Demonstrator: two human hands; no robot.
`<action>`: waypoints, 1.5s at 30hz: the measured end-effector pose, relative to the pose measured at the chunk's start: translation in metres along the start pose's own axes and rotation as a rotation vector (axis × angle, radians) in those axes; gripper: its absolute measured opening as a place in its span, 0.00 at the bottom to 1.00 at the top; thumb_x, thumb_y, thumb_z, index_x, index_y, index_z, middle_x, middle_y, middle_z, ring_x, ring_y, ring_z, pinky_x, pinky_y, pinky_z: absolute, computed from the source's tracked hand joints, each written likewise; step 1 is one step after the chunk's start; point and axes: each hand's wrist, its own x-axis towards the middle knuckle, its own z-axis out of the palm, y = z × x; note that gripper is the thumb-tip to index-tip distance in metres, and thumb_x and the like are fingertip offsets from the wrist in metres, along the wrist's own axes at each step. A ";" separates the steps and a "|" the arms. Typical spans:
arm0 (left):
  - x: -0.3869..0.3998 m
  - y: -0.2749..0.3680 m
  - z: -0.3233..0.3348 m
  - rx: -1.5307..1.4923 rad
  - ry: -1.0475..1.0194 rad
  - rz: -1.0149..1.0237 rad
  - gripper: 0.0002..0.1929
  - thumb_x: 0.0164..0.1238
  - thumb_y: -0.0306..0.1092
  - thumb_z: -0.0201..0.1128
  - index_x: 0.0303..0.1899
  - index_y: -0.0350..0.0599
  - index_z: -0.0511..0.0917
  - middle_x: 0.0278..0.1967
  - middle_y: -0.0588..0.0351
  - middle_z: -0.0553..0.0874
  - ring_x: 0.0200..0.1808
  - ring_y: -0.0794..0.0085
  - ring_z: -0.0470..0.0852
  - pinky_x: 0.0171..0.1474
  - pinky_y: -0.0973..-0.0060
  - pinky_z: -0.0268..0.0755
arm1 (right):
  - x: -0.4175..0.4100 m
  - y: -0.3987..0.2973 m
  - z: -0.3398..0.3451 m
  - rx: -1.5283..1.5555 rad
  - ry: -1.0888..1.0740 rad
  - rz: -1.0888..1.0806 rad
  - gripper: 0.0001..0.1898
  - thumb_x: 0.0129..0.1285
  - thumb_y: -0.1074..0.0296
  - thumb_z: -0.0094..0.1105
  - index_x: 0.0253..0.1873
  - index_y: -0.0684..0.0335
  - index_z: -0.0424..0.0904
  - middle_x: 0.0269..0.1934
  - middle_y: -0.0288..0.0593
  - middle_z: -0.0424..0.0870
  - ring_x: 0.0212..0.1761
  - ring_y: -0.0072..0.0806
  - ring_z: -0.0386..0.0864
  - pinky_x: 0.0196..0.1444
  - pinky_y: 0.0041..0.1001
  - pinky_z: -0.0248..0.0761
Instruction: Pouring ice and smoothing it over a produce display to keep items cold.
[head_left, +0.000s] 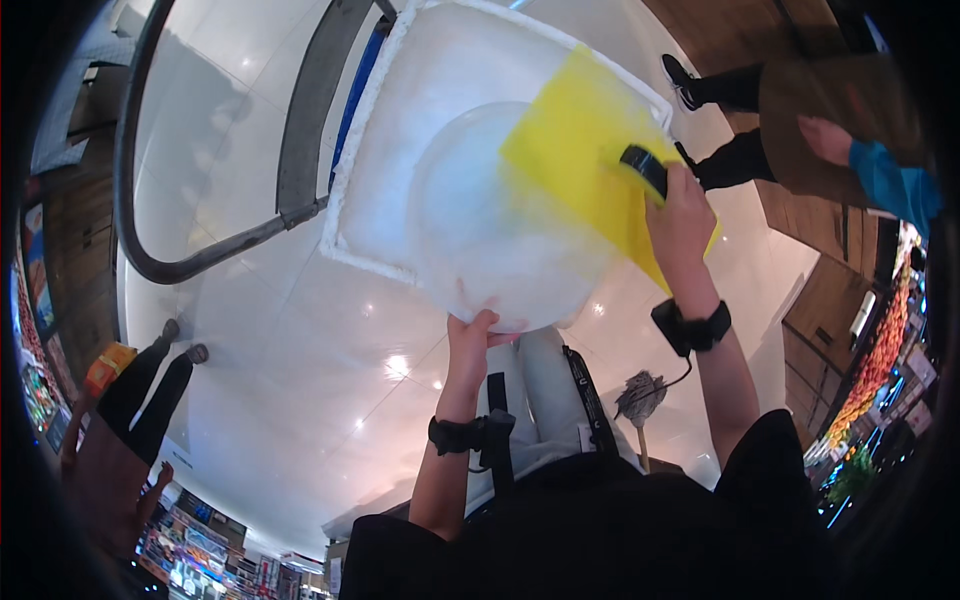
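My left hand (472, 345) grips the near rim of a round, whitish, translucent basin (487, 277), with the thumb on top. White haze veils the basin, so its contents are unclear. Below and beyond it stands a rectangular white foam box (337, 232) with thick rough walls and a pale, misty inside. Closed on a flat yellow plastic piece (562, 135), my right hand (679, 217) is at the right, near a dark curved handle (645, 171) on it. The yellow piece, blurred and perhaps a scoop, slants over the box and the basin's right side.
A metal cart's bent tube frame (210, 255) stands left of the box. One person (795, 142) is close at the upper right; another person (112, 450) walks at the lower left. A mop head (641, 397) is near my right side, and wooden cabinets (817, 352) line the right.
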 end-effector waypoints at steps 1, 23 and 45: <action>-0.006 0.004 -0.001 0.062 -0.031 -0.027 0.32 0.49 0.22 0.44 0.60 0.33 0.46 0.48 0.37 0.70 0.35 0.51 0.81 0.30 0.72 0.80 | 0.006 0.000 -0.004 -0.006 0.008 0.005 0.20 0.36 0.77 0.61 0.40 0.61 0.68 0.27 0.44 0.71 0.29 0.40 0.72 0.30 0.33 0.66; -0.063 0.090 0.014 0.130 -0.203 0.021 0.21 0.52 0.24 0.46 0.49 0.24 0.59 0.41 0.41 0.75 0.33 0.53 0.81 0.32 0.72 0.80 | 0.010 -0.027 -0.098 -0.170 -0.129 -0.295 0.10 0.46 0.76 0.49 0.36 0.57 0.68 0.24 0.41 0.66 0.26 0.33 0.71 0.27 0.29 0.65; -0.077 0.086 0.025 0.164 -0.172 -0.082 0.15 0.53 0.25 0.46 0.41 0.23 0.63 0.43 0.36 0.73 0.36 0.48 0.80 0.34 0.68 0.80 | -0.015 -0.033 -0.084 -0.427 -0.053 -0.673 0.11 0.47 0.71 0.51 0.39 0.57 0.66 0.28 0.36 0.67 0.30 0.24 0.69 0.27 0.22 0.62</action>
